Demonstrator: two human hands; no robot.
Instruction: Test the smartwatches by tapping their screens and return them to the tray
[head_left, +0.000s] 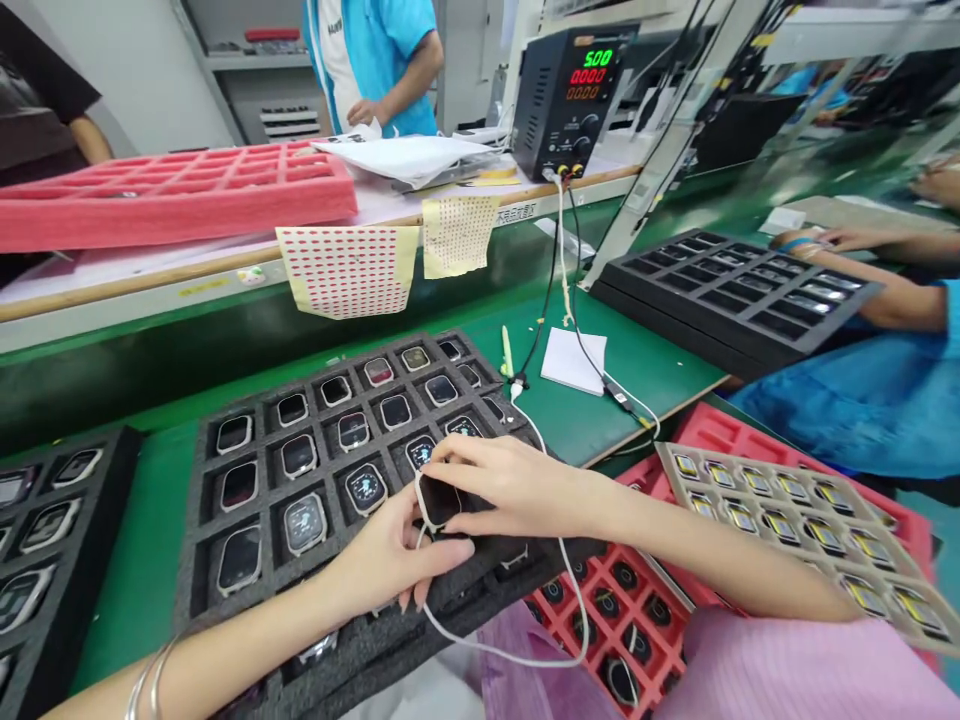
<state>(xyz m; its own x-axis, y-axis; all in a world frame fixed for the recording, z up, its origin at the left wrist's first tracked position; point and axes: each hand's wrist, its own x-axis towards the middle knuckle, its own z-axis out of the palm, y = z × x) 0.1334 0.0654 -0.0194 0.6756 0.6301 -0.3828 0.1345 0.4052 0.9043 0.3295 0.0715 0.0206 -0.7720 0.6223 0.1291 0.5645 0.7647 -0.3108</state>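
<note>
Both hands meet over a dark foam tray (281, 540) that holds several smartwatches in its compartments. Between them is a smartwatch (439, 500) with a dark screen and a pale case. My right hand (510, 485) grips it by the edges with thumb and fingers. My left hand (401, 545) is closed around its lower left side, where a white charging cable (517, 660) runs in under the fingers. The cable's end at the watch is hidden by the hands. Close by in the tray, one watch (366, 488) shows a lit dial.
A power supply (574, 100) stands on the shelf beside a red foam tray (180, 195). On the bench lie a white paper pad (574, 360) and a green pen (507, 350). More trays flank me, including a beige one (795, 510). Co-workers stand behind the shelf and sit at right.
</note>
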